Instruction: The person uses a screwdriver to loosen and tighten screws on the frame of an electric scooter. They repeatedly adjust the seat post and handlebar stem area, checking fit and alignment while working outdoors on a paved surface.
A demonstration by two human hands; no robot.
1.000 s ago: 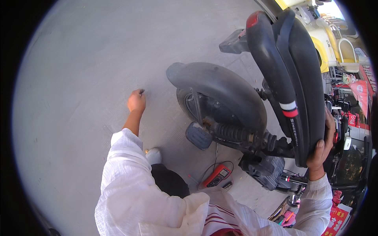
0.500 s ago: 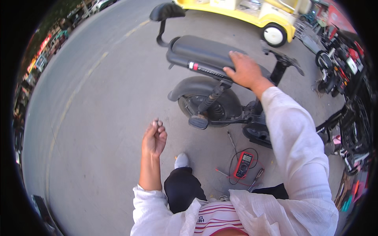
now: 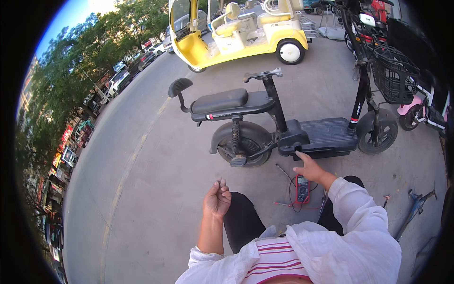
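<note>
1. Fingers [image 3: 225,192] of the left hand [image 3: 217,202] pinch a small dark object [image 3: 220,182], mostly hidden, too tiny to identify.
2. The right hand's [image 3: 312,169] fingers are spread beside the black electric scooter [image 3: 326,135]; contact is unclear.
3. The scooter stands ahead, beyond a red multimeter [image 3: 302,190] on the ground [image 3: 156,213].
4. Half a second ago, the right hand was on the saddle [image 3: 220,100].
</note>
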